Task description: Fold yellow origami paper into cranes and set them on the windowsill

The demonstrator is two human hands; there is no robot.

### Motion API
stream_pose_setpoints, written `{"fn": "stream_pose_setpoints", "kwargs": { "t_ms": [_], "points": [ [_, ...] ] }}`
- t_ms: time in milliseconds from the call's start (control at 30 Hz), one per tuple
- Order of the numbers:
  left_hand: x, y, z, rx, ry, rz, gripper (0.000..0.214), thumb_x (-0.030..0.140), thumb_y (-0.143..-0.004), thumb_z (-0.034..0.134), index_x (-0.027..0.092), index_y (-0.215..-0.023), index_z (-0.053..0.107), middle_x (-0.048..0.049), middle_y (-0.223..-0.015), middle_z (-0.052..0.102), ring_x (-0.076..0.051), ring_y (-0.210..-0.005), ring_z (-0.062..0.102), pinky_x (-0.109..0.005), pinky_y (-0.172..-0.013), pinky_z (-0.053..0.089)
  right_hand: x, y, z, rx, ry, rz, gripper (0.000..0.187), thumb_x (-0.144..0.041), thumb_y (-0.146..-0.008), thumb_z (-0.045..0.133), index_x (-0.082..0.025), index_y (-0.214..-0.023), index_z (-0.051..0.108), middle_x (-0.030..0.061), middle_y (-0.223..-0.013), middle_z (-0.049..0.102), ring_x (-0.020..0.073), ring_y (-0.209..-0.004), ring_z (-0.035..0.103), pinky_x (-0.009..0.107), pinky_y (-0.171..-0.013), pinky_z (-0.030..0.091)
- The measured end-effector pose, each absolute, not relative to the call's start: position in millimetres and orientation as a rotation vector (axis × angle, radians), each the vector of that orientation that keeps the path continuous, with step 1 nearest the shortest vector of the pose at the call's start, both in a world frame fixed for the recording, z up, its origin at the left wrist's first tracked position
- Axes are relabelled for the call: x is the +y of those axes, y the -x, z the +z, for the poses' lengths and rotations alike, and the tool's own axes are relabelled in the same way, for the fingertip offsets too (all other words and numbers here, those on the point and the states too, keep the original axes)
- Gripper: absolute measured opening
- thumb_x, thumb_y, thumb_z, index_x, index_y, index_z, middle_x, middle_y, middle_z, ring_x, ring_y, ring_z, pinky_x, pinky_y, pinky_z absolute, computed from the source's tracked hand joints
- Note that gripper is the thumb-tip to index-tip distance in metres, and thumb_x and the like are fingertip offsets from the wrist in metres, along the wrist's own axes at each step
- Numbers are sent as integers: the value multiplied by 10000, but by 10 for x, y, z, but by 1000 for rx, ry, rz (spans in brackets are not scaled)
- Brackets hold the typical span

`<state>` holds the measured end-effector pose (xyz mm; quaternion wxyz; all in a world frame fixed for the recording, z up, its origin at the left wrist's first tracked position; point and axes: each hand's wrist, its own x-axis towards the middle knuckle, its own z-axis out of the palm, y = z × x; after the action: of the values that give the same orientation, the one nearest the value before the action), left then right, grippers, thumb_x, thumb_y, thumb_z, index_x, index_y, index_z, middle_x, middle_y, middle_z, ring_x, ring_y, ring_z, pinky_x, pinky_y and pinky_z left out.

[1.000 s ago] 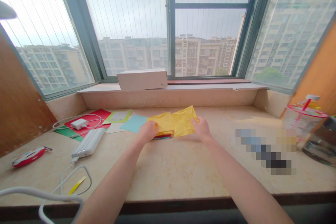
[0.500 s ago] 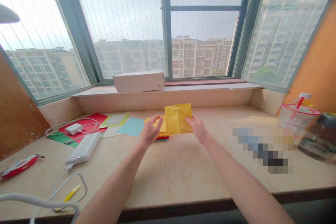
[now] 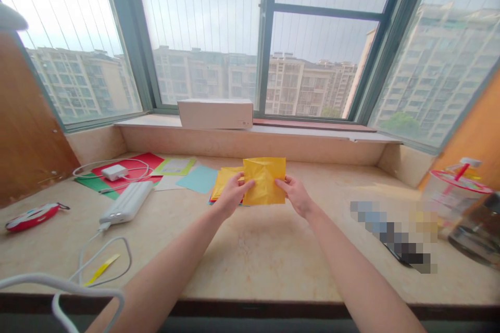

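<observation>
A creased yellow paper square (image 3: 264, 181) hangs above the marble table (image 3: 250, 250), held upright at its two side edges. My left hand (image 3: 232, 195) pinches its left edge and my right hand (image 3: 296, 193) pinches its right edge. Just behind the left hand lies a small stack of coloured sheets (image 3: 222, 183) with a yellow one on top. A light blue sheet (image 3: 197, 179) lies flat to the left of that stack.
A white power bank (image 3: 127, 202) with its cable, a white charger (image 3: 114, 171) on red and green paper, and a red object (image 3: 31, 217) lie at the left. A white box (image 3: 215, 113) sits on the sill. A plastic cup (image 3: 453, 190) and a jar (image 3: 476, 231) stand at the right.
My right hand lifted the yellow square off the stack and turned it upright. My left hand left the stack and took hold of the sheet's left edge.
</observation>
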<state>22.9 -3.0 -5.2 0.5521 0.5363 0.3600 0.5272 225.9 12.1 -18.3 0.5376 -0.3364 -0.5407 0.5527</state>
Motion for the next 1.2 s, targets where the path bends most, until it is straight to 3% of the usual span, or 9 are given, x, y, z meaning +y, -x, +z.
{"fn": "stream_pose_setpoints", "kwargs": {
  "t_ms": [167,367,500,633,767,967,1033,1100,1200],
  "points": [
    [51,-199,-125,890,-1334,1297,313,369,-737,704,179,-973,627,-67,-920,742,-214,-802,705,-321,-706,566,115,-2353,-178,-1314,835,1360,410,-379,-698,724,-213,-1057,617,57,-976,747,223,-834,711,346,-743,559],
    [21,-166,-140,1027,-1372,1275,222,241,-739,565,175,-933,653,-40,-799,700,-186,-637,672,-291,-520,550,220,-2439,-261,-1290,927,1350,163,-273,-677,640,-197,-809,583,0,-704,700,158,-622,648,228,-549,467],
    [24,-152,-143,1188,-1647,1293,271,165,-742,455,163,-844,706,-51,-846,710,-190,-767,667,-312,-679,572,255,-2476,-268,-1237,982,1336,194,-320,-748,546,-178,-854,626,51,-818,713,182,-714,671,249,-572,493],
    [19,-140,-130,1199,-1916,1314,336,130,-751,401,171,-816,728,-56,-977,722,-194,-932,642,-310,-847,524,261,-2503,-277,-1272,1003,1335,377,-431,-802,598,-212,-1108,596,68,-941,716,201,-768,693,278,-595,527],
    [-39,-137,-107,1116,-1911,1199,346,205,-817,422,155,-990,717,-63,-927,710,-180,-791,641,-284,-677,527,293,-2471,-337,-1333,960,1151,541,-367,-728,723,-209,-1206,525,48,-853,717,208,-743,693,304,-636,542],
    [-101,-206,-80,1143,-1997,1220,375,413,-855,569,133,-1094,640,-71,-850,708,-184,-747,645,-256,-628,480,247,-2370,-311,-1548,987,725,382,-349,-809,627,-187,-1155,613,32,-778,691,174,-684,644,286,-627,499],
    [-108,-231,-81,1153,-2085,1159,338,426,-860,573,147,-1028,663,-45,-796,702,-170,-709,627,-245,-624,449,188,-2325,-265,-1592,945,726,380,-345,-811,630,-191,-1158,622,39,-819,700,167,-689,639,281,-633,495],
    [-106,-246,-81,1165,-2175,1079,307,425,-876,550,151,-830,679,-9,-689,657,-142,-631,574,-228,-576,391,134,-2282,-220,-1610,898,746,394,-352,-802,649,-195,-1163,624,36,-819,699,164,-689,634,277,-634,491],
    [-79,-256,-79,1170,-2176,1080,364,397,-883,533,150,-625,601,27,-568,546,-111,-554,477,-221,-522,309,102,-2247,-173,-1534,867,767,453,-383,-786,680,-202,-1193,595,23,-780,687,174,-693,640,281,-634,488]
  ]
}}
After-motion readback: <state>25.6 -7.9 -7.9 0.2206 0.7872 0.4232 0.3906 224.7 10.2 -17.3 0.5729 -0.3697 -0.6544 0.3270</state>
